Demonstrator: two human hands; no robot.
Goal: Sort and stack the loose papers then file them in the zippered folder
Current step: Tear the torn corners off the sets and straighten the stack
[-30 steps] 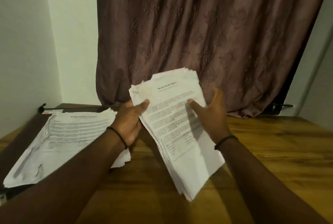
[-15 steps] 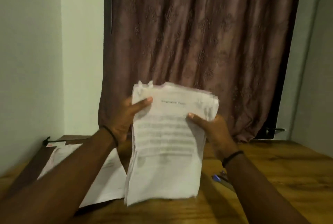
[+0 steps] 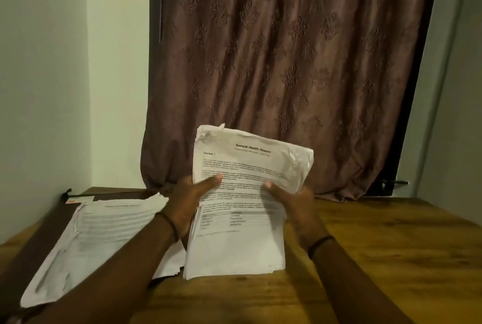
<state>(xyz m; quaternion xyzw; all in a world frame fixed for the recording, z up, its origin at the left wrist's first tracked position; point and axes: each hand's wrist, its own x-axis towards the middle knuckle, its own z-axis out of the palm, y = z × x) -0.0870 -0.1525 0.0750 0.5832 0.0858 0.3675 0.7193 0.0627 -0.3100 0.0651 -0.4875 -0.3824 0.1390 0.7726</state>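
I hold a thick stack of white printed papers (image 3: 242, 242) upright, its bottom edge standing on the wooden table (image 3: 378, 258). The top sheet is headed "Sample Health Report". My left hand (image 3: 189, 201) grips the stack's left edge with the thumb across the front. My right hand (image 3: 292, 201) grips the right edge the same way. A second pile of printed papers (image 3: 99, 235) lies flat on the table to the left, on a dark flat thing (image 3: 56, 219) that may be the zippered folder; I cannot tell.
A brown patterned curtain (image 3: 287, 62) hangs behind the table, touching its far edge. White walls close in on the left and right. A small card with a red mark (image 3: 78, 200) lies at the table's far left corner.
The stack was tilted and fanned a second ago, then lifted upright in the air. Now it stands lower, bottom edge on the table, with both hands gripping its sides.
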